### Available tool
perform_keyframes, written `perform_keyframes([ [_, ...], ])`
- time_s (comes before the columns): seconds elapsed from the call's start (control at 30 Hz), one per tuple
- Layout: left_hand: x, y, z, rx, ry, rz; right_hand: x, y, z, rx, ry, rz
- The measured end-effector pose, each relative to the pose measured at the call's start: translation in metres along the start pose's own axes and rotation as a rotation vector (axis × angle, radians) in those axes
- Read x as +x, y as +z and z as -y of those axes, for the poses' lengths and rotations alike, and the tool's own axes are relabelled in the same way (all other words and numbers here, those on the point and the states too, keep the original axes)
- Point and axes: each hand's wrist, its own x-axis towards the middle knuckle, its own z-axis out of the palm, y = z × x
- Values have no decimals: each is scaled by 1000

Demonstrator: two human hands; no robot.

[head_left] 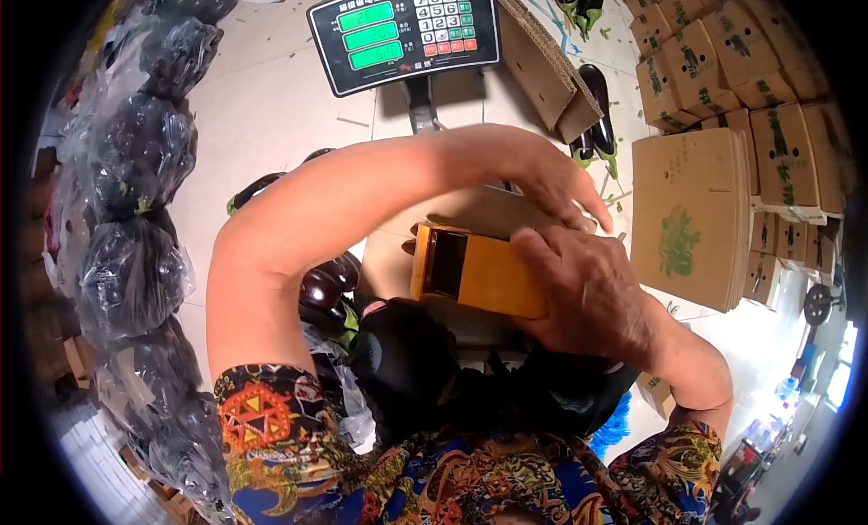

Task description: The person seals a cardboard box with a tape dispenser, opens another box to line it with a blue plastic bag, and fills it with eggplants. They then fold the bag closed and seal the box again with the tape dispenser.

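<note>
My right hand (pixel 592 294) is wrapped round an orange, block-shaped tape dispenser (pixel 502 276) with a dark rectangular opening. The tool lies over a brown carton (pixel 384 258) between my knees. Reaching across the top of the carton, my left arm brings my left hand (pixel 561 190) to its far right side. The fingers of that hand point downward and stand a little apart, with nothing visible in them. Whether they touch the carton is hard to see. Dark eggplants (pixel 324 290) lie left of the carton, partly behind my left arm.
A digital scale display (pixel 407 32) stands in front. Bagged eggplants (pixel 140 154) line the left side. Flat cartons (pixel 692 217) and stacked boxes (pixel 723 55) are at right. An open cardboard piece (pixel 542 64) and more eggplants (pixel 597 100) lie beyond my hands.
</note>
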Motion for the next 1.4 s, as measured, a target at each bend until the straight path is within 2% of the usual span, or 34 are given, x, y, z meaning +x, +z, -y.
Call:
perform_keyframes([
  [0.1,-27,17,-10,-238,58,3,1,0,-4,9,-7,5],
  [0.33,2,29,11,-443,30,112,-7,3,-6,47,0,-43],
  [0.47,-3,19,4,-504,16,-14,-5,0,-9,35,-16,-69],
  [0.53,-25,-3,-4,-469,-56,-206,-5,-3,-8,49,28,-63],
  [0.6,-59,-19,-13,-333,-113,-490,-2,-6,-7,35,93,-47],
  [0.67,-106,-13,-13,28,-104,-792,0,-4,-6,37,58,-91],
  [0.73,-129,17,-5,137,-267,-988,1,-4,-4,34,56,-113],
  [0.8,-130,57,0,267,-533,-1141,2,-2,-4,32,40,-114],
  [0.83,-125,68,-2,184,-607,-1166,2,-2,-4,30,42,-118],
  [0.87,-117,80,21,272,-639,-1205,2,-2,-3,26,35,-135],
  [0.93,-106,91,15,525,-665,-1243,4,-2,-2,21,25,-161],
  [1.03,-106,84,6,415,-804,-1161,5,-7,1,41,74,-133],
  [1.07,-106,85,9,439,-791,-1194,2,-10,1,44,88,-119],
  [1.17,-104,83,12,524,-918,-1197,-22,-17,-20,40,117,-89],
  [1.27,-105,79,12,517,-970,-1163,-68,-38,-37,8,306,15],
  [1.3,-104,81,15,564,-936,-1194,-87,-31,-48,35,353,-27],
  [1.33,-101,79,8,530,-1011,-1173,-101,-26,-58,52,364,-44],
  [1.4,-102,77,10,547,-1017,-1157,-125,-15,-76,89,377,-79],
])
